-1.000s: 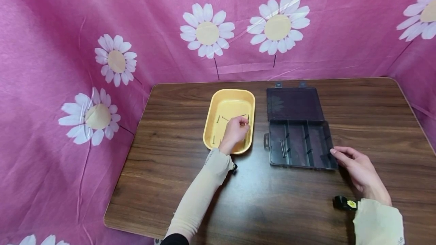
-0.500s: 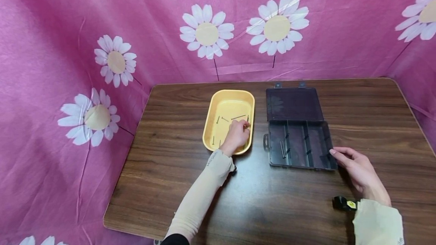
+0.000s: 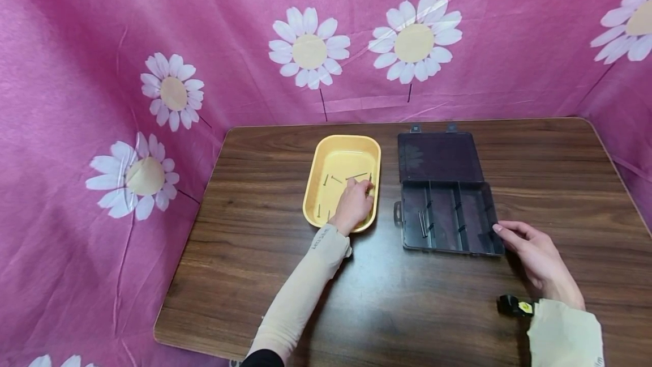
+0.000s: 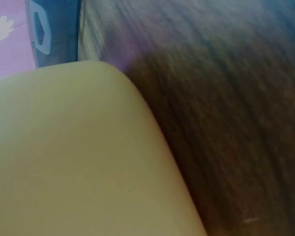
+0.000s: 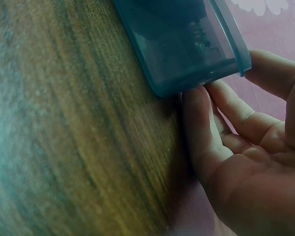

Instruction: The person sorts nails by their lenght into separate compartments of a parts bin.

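My left hand (image 3: 355, 204) reaches into a yellow tray (image 3: 312, 203), fingers pointing down near its right wall. Slim metal screws or nails (image 3: 356, 175) lie on the tray's floor, several of them around the hand. The fingertips are partly hidden, and I cannot tell whether they pinch a piece. My right hand (image 3: 540, 256) touches the near right corner of a dark see-through compartment box (image 3: 445, 251), thumb at the rim. In the right wrist view its fingers (image 5: 199, 110) rest against the box's side wall (image 5: 187, 44). Two slim metal pieces (image 3: 423, 223) lie in the left compartment.
The box's lid (image 3: 440, 156) lies folded back on the wooden table (image 3: 387, 310). A carrying handle (image 3: 398, 213) sticks out at the box's left. A pink flowered cloth (image 3: 244, 27) hangs behind the table. In the left wrist view, the tray's blurred wall (image 4: 78, 147) fills much of the picture.
The left hand has lowered slightly within the tray, and its fingers have shifted near the right wall. A long metal piece behind it shows more fully. The right hand stays at the box's corner.
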### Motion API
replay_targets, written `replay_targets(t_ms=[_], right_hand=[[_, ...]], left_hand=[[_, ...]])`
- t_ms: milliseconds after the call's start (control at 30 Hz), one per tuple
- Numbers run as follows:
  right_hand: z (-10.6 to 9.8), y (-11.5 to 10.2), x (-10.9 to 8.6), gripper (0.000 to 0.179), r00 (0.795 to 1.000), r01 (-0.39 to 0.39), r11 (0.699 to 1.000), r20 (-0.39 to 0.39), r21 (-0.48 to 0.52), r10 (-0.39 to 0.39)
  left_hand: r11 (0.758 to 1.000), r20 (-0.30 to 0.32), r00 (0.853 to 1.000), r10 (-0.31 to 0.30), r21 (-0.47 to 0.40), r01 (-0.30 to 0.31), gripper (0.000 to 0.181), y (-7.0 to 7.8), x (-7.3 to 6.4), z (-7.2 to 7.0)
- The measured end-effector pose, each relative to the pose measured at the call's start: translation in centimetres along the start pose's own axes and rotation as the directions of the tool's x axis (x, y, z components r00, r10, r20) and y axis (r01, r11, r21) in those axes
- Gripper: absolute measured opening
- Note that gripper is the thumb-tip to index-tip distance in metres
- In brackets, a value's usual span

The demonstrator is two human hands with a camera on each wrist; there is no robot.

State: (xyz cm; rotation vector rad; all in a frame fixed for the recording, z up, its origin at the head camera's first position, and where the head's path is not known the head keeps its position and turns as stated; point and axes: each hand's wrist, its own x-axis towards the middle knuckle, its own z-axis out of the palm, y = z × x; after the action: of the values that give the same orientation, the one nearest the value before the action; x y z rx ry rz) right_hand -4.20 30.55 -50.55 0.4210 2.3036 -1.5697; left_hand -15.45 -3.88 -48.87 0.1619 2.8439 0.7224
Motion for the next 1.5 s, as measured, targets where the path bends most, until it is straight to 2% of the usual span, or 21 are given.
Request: replay_targets(t_ms=[167,333,533,733,1133,1367,1500], right_hand=[[-0.04,0.04,-0.05,0.049,1.000,-0.002,1.000,0.003,-0.013,0.002],[-0.04,0.09,-0.06,0.049,1.000,0.002,1.000,0.008,-0.008,-0.002],[0.06,0.10,-0.06,0.045,1.000,0.014,1.000,-0.001,0.014,-0.014],[0.14,0.08,-0.09,0.045,1.000,0.015,1.000,-0.008,0.016,-0.015],[0.03,0.03,0.10,0.052,1.000,-0.006,1.000,-0.005,-0.017,0.006],[0.04,0.03,0.13,0.054,1.000,-0.015,0.999,-0.008,-0.034,0.014],[-0.03,0.04,0.03,0.058,1.000,-0.029,0.998,0.005,-0.050,0.030]], left_hand=[[1.000,-0.012,1.000,-0.014,0.000,0.014,0.030,-0.07,0.00,0.15],[1.000,-0.045,0.999,-0.015,-0.009,0.014,0.016,-0.19,-0.10,0.33],[1.000,-0.099,0.995,0.000,0.021,0.003,0.010,-0.31,-0.07,0.42],[0.999,-0.124,0.992,-0.013,0.044,0.018,0.006,-0.32,0.05,0.49],[0.997,-0.132,0.991,-0.022,0.069,0.031,0.006,-0.39,0.45,0.67],[0.996,-0.143,0.989,-0.035,0.072,0.046,0.009,-0.35,0.24,0.54],[0.992,-0.155,0.987,-0.048,0.109,0.065,0.008,-0.32,0.02,0.55]])
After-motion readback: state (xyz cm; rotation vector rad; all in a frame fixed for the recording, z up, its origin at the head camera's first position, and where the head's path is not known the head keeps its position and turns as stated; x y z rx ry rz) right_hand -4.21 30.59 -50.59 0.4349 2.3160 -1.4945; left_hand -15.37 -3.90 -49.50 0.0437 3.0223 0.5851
